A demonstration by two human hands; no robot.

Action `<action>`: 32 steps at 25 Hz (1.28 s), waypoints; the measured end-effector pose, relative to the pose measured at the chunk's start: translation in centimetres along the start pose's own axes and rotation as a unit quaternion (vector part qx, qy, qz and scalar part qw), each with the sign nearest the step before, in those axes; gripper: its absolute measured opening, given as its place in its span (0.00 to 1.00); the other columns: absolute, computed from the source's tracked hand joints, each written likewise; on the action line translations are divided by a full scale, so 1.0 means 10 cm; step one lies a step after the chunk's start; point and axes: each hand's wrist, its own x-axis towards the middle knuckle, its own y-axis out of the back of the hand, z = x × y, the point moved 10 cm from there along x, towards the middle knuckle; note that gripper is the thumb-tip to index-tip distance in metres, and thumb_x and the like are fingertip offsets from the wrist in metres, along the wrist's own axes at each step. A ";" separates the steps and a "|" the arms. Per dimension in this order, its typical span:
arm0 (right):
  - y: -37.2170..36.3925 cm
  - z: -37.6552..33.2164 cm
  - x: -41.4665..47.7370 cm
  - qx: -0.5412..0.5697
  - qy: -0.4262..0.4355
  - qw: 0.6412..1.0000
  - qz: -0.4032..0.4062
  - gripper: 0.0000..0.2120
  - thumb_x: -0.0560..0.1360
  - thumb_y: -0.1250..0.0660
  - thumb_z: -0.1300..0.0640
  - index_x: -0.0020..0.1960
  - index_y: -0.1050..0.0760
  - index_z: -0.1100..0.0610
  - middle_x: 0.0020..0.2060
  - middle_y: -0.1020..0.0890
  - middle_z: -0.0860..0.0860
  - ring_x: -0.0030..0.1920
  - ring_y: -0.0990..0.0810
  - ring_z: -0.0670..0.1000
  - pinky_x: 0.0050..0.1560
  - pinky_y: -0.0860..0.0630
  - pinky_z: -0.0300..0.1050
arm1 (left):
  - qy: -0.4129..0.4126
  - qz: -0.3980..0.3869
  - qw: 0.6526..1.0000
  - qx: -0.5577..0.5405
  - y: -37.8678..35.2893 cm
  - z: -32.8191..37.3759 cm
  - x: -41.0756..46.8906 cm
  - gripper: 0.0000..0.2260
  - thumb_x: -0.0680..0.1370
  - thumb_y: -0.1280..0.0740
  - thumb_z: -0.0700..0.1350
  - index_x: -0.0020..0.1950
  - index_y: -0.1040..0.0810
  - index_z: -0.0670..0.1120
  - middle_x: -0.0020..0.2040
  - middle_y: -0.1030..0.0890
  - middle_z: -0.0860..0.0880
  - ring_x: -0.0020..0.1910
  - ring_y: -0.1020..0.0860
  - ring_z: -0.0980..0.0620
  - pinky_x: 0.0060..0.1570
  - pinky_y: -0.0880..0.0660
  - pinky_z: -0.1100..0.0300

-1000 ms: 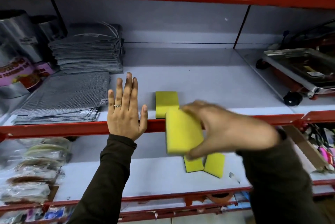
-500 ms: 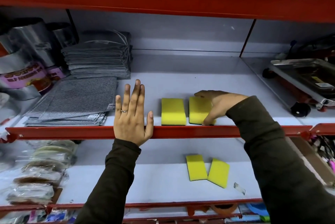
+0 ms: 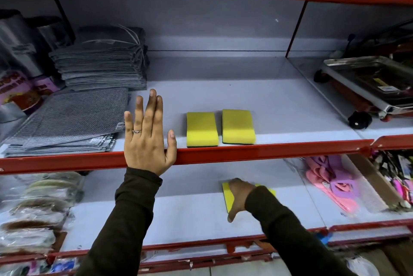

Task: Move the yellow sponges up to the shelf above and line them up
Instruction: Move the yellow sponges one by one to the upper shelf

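Two yellow sponges [image 3: 201,129] [image 3: 238,126] lay flat, side by side and just apart, at the centre of the frame behind the upper shelf's red lip [image 3: 268,149]. Lower right of centre, the right hand [image 3: 240,195] covered more sponges [image 3: 227,196] on the lower shelf; whether it had closed on one I could not tell. The left hand [image 3: 146,139] rested flat and open on the lip. They looked light, soft, squashy blocks with a dark scouring underside, best pinched across the long edges.
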 end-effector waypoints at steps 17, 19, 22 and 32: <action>0.85 -0.56 -1.49 0.031 0.118 0.992 0.008 0.42 0.55 0.19 0.37 0.64 0.26 0.52 0.59 0.20 0.49 0.57 0.20 0.53 0.60 0.21 0.53 | 0.000 -0.010 1.000 -0.001 -0.01 0.00 0.00 0.34 0.81 0.47 0.52 0.85 0.50 0.41 0.84 0.45 0.40 0.84 0.55 0.46 0.83 0.59 0.47; 1.39 -0.51 -1.96 0.043 0.110 0.989 0.087 0.47 0.57 0.18 0.38 0.71 0.31 0.48 0.65 0.25 0.43 0.63 0.24 0.49 0.67 0.25 0.49 | 0.003 -0.009 1.000 -0.002 0.00 0.00 0.00 0.34 0.81 0.48 0.52 0.85 0.50 0.40 0.84 0.47 0.40 0.84 0.55 0.46 0.83 0.59 0.47; 2.08 -0.06 -2.07 0.032 0.040 0.981 0.189 0.47 0.56 0.17 0.39 0.70 0.31 0.48 0.63 0.23 0.47 0.62 0.24 0.51 0.66 0.26 0.49 | 0.005 -0.006 1.000 0.001 0.01 0.01 0.00 0.34 0.81 0.48 0.52 0.85 0.49 0.39 0.84 0.46 0.40 0.84 0.55 0.45 0.83 0.59 0.46; 2.21 0.65 -0.91 -0.024 -0.063 0.986 0.153 0.58 0.61 0.20 0.48 0.81 0.51 0.49 0.79 0.38 0.53 0.75 0.32 0.58 0.71 0.28 0.54 | 0.003 -0.010 1.000 0.010 0.02 0.01 0.01 0.34 0.80 0.46 0.51 0.84 0.46 0.39 0.84 0.43 0.40 0.84 0.55 0.45 0.83 0.59 0.46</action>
